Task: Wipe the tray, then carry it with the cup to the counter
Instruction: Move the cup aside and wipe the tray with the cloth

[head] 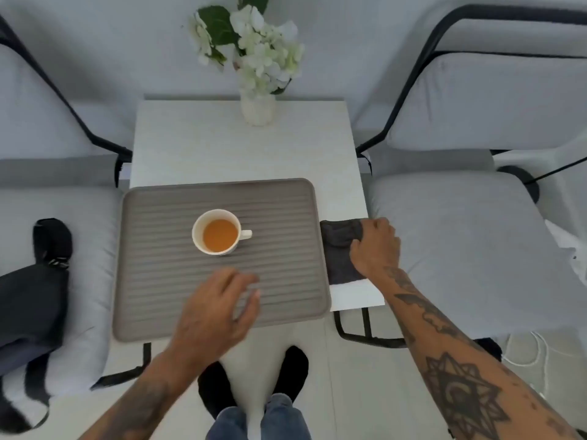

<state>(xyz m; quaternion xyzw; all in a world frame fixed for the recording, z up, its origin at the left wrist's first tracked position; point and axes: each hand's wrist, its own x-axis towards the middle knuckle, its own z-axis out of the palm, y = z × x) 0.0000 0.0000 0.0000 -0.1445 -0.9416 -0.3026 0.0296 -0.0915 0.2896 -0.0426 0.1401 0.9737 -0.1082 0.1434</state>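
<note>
Beside the tray (158,281), the right hand (376,247) clasps a cloth (340,249); left hand (216,312) hovers spread.

A white vase (258,110) holding white flowers (263,49) with green leaves is standing at the far edge of the pale counter (203,147). Grey cushioned chairs with black metal frames are flanking it, one on the left (95,217) and one on the right (460,242). A dark bag (31,296) with straps is lying on the left chair's seat. White cords (527,354) are trailing on the floor at the lower right.
</note>
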